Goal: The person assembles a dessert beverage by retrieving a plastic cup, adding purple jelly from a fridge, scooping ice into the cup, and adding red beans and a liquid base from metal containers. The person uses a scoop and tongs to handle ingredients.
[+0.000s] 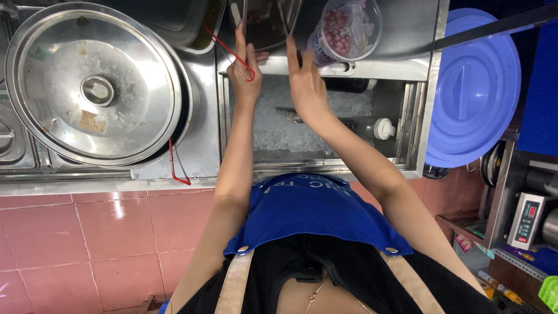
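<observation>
My left hand (pixel 244 61): fingers curled around the rim of a steel insert pan (pixel 268 20), thumb pressed to its near edge, closed on it; the red wire handle of a strainer (pixel 232 55) runs under the same fingers, touching them, though I cannot tell whether I grip it too
My right hand (pixel 303 78): held upright with the fingers straight and together, flat against the other side of the same pan; I cannot tell whether it clasps the rim or only rests on it
Steel insert pan: between my two hands, sitting in the counter opening, dark contents inside, too dim to name
Plastic cup (pixel 343 29): just beyond my right hand, on the steel ledge, clear, with small reddish-pink round pieces and crumpled clear film inside
Ice well (pixel 302 125): under both my forearms, crushed ice in a steel bin; a bottle with a white cap (pixel 383 128) lies in it off my right wrist
Big steel pot lid (pixel 93 84): well off my left hand, round, knob in the middle, covering a large pot
Red wire handle (pixel 177 166): hangs at the counter edge below that pot, near my left elbow
Blue plastic lid (pixel 474 87): well apart from my right hand, round, past the counter's end
Apron (pixel 314 212): blue, across my chest, tan straps
</observation>
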Available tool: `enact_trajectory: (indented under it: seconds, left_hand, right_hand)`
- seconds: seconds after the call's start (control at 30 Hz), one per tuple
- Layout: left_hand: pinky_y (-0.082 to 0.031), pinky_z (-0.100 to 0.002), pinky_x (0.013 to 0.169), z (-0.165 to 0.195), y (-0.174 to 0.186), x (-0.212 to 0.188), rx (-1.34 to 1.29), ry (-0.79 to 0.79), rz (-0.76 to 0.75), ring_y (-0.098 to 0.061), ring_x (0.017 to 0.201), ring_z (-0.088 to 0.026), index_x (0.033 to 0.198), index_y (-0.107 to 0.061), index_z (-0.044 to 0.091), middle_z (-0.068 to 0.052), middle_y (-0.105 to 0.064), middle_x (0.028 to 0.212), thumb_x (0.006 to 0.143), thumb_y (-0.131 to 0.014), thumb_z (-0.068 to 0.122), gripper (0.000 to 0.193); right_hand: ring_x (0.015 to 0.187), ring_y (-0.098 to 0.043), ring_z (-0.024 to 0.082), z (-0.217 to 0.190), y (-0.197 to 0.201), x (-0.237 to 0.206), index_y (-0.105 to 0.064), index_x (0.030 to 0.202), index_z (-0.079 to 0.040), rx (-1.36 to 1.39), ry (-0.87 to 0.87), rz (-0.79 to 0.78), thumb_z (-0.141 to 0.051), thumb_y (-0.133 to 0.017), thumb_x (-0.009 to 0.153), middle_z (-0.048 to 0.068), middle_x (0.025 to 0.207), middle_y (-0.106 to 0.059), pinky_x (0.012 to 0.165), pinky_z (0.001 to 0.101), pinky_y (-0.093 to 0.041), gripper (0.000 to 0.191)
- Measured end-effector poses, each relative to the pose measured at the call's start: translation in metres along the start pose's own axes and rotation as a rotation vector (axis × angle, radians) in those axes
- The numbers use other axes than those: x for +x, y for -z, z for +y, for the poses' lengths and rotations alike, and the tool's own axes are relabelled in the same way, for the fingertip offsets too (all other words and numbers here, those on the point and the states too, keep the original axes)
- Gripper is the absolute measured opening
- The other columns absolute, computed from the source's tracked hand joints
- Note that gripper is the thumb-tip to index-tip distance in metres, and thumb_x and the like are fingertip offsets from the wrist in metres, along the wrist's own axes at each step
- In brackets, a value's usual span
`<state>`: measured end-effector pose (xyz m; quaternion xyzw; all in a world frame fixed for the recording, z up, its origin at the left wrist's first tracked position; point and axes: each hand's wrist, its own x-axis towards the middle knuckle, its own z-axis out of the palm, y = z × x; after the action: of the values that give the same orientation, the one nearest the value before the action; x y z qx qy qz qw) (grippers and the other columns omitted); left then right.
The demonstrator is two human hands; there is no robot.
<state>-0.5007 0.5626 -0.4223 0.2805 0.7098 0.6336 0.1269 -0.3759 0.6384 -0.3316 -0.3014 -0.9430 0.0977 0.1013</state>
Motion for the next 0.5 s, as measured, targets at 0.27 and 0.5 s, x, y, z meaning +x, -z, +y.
enact_trajectory:
  seconds: [0.27, 0.5]
  left_hand:
    - [-0.064, -0.032, 0.083, 0.000, -0.009, -0.005, -0.034, -0.081, 0.004, -0.083, 0.097, -0.022, 0.161, -0.027, 0.016, -0.019, -0.068, 0.135, 0.116, -0.040, 0.014, 0.047]
    - [-0.065, -0.033, 0.086, -0.002, -0.016, 0.000, -0.123, -0.078, 0.052, -0.083, 0.103, -0.022, 0.162, -0.030, 0.017, -0.018, -0.064, 0.146, 0.118, -0.040, 0.014, 0.045]
  right_hand:
    - [0.084, -0.071, 0.045, 0.004, 0.001, -0.005, -0.031, 0.159, -0.003, -0.029, -0.084, -0.098, 0.016, -0.059, 0.084, 0.032, 0.121, -0.054, 0.068, 0.0477, -0.060, 0.081]
    - [0.086, -0.071, 0.039, 0.005, 0.009, -0.007, -0.040, 0.156, -0.008, 0.023, 0.025, -0.069, 0.015, -0.059, 0.084, 0.025, 0.113, -0.056, 0.072, 0.0462, -0.060, 0.079]
